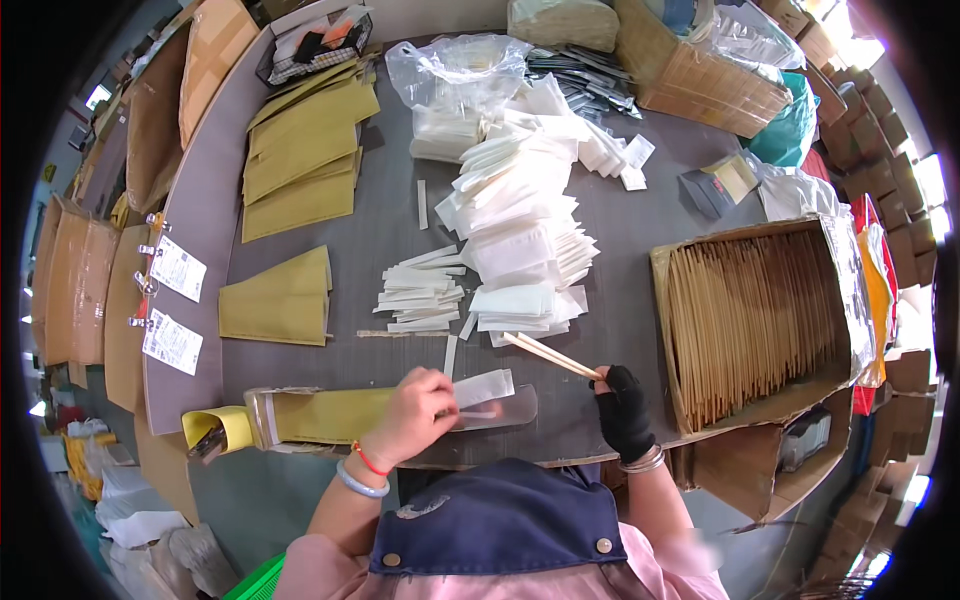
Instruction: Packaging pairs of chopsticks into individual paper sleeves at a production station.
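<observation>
My right hand [625, 415], in a black fingerless glove, pinches a pair of pale wooden chopsticks [553, 354] near their right end. They point up and left toward the white paper packets [512, 250]. My left hand [412, 412] is bare, its fingers curled together beside a white paper slip [485, 388] and a clear plastic sleeve [505, 410]. What its fingertips grip is hidden. Just left of this hand, a long yellow-brown packet [335, 413] lies in a clear-walled holder at the table's front edge.
A cardboard box [665, 330] packed with thin tan sticks stands at right. Yellow-brown envelopes [300, 165] lie in a stack at left. Narrow white strips [420, 290] are piled mid-table. Clear plastic bags [455, 65] and another carton [700, 95] sit at the back.
</observation>
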`<state>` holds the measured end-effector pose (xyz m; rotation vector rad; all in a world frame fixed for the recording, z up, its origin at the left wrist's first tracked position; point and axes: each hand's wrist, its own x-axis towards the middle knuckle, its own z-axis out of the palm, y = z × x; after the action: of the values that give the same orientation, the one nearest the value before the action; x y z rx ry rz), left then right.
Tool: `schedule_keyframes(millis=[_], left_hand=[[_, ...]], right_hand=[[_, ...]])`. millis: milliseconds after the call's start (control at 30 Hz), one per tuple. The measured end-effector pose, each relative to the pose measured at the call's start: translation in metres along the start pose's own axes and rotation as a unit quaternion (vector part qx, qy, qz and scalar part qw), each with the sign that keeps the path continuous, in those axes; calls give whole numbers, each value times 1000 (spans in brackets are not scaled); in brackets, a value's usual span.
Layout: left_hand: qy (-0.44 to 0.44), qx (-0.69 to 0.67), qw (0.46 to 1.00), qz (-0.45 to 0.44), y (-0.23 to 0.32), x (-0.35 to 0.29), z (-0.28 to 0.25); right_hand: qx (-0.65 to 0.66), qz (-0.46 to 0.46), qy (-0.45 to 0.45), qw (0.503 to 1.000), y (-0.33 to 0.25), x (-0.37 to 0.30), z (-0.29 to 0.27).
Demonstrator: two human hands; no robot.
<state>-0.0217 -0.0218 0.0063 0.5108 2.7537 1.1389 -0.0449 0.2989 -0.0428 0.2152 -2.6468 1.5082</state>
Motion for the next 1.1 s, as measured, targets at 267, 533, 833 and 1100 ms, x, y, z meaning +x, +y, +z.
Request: schedule_keyframes(millis=[267,533,833,1100], left_hand=[[-74,83,993,35,-4,-7,27],[35,117,992,16,4,-12,33],[37,134,989,-51,-17,-58,8],[16,118,993,-28,0,-35,24]], right_hand=[[-57,-4,-126,990,-31,10,-13],[-105,-45,-181,977,-28,13,-11],[-243,-161,-239,926,-16,-2,-4],[-236,-149,-204,939,-8,-1,17]])
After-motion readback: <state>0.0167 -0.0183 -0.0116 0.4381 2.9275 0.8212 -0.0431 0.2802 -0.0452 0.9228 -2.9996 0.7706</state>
